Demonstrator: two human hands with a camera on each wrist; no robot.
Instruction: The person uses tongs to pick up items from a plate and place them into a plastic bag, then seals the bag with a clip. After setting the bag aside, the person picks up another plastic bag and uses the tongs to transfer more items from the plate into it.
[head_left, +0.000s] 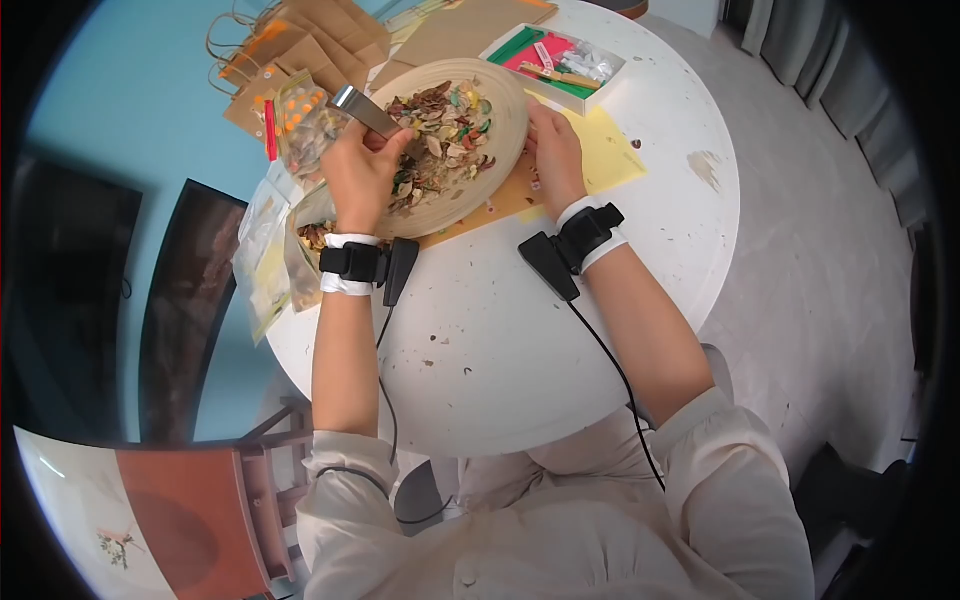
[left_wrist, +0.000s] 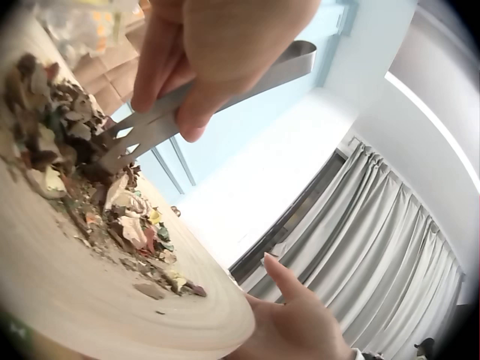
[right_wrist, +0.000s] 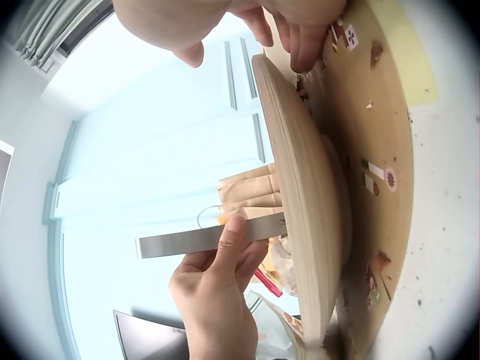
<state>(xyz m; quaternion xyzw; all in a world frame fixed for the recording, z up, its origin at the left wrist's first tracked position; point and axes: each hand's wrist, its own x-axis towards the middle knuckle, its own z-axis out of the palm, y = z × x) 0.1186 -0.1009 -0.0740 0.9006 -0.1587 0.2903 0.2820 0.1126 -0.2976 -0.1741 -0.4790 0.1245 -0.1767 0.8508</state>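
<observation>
A round wooden plate (head_left: pixel 470 205) holds dried petals and leaves (head_left: pixel 455 125), and in the right wrist view the plate (right_wrist: pixel 300 172) stands tilted above a brown sheet. My left hand (head_left: pixel 358 175) pinches metal tongs (head_left: pixel 365 110) between thumb and fingers. In the left wrist view the tips of the tongs (left_wrist: pixel 142 135) are in the dried pieces (left_wrist: pixel 56 142). At the plate's right edge is my right hand (head_left: pixel 558 155), its fingers extended behind or under the rim; in the right wrist view the fingertips (right_wrist: pixel 304 49) are near the plate's underside.
Paper bags (head_left: pixel 325 45) lie at the back left, beside a clear bag with a red closure (head_left: pixel 270 130). A white box (head_left: pixel 590 95) with coloured items is at the back right. Yellow paper (head_left: pixel 610 160) lies under the plate's right side. Small crumbs dot the white table (head_left: pixel 500 340).
</observation>
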